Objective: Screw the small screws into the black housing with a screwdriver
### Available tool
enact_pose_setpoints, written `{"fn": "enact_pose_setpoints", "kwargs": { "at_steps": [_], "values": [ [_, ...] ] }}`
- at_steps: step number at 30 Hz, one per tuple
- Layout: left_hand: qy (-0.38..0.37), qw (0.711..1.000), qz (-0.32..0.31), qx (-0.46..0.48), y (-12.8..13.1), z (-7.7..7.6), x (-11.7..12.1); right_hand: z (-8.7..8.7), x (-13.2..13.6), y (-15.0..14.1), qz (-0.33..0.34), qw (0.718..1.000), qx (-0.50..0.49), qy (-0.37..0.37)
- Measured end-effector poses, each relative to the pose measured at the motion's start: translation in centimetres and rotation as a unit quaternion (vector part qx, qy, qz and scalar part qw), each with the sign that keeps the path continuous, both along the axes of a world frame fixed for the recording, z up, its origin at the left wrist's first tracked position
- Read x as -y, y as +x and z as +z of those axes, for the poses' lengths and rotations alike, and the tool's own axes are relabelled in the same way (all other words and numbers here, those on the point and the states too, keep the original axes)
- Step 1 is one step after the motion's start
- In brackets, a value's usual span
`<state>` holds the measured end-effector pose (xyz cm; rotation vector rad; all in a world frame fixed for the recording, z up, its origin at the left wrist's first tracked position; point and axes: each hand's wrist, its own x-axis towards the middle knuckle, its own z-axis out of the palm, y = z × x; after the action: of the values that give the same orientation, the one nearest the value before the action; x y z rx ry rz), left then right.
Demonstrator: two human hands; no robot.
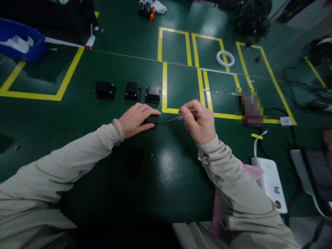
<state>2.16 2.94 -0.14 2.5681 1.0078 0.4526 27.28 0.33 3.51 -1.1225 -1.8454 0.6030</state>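
Observation:
My left hand (136, 121) is closed over a small black block-shaped part (152, 119), pressing it to the table. A screwdriver (192, 114) with a dark, partly clear handle is gripped in my right hand (199, 121). Its thin shaft points left, and the tip meets the right end of the held part, where a small screw seems to sit. Behind my left hand stand three similar black parts (105, 90) with shiny screws at their corners. A few loose screws (151, 156) lie on the table in front of my hands.
Yellow tape (164, 86) marks rectangles on the green table (176, 193). A white tape roll (225, 58) lies at the back right. A white power strip (271, 183) with cables is at right. At far left sits a blue bin (38, 45); an orange-handled screwdriver (152, 14) lies at the back.

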Motion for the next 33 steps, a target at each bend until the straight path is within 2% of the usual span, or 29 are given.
{"fn": "enact_pose_setpoints", "kwargs": {
  "at_steps": [6, 11, 17, 22, 28, 33],
  "values": [
    [-0.013, 1.000, -0.004, 0.010, 0.03, -0.06, 0.00, -0.40, -0.13, 0.11, 0.011, 1.000, -0.009, 0.016],
    [-0.013, 1.000, -0.006, 0.012, -0.01, -0.14, 0.02, -0.26, -0.06, 0.17, -0.005, 1.000, 0.002, 0.004],
    [-0.016, 1.000, -0.002, 0.016, -0.02, -0.22, -0.01, -0.42, -0.13, 0.12, 0.023, 1.000, -0.007, 0.018],
    [-0.018, 1.000, 0.000, 0.010, -0.02, -0.18, 0.00, -0.35, -0.04, 0.11, -0.004, 1.000, 0.002, 0.012],
    [-0.002, 1.000, -0.009, 0.020, -0.08, -0.35, -0.02, -0.51, -0.13, 0.12, 0.020, 0.999, -0.013, 0.024],
    [0.013, 0.999, -0.021, 0.034, -0.11, -0.56, -0.08, -0.41, 0.00, 0.05, 0.007, 1.000, -0.010, 0.015]
  ]
}}
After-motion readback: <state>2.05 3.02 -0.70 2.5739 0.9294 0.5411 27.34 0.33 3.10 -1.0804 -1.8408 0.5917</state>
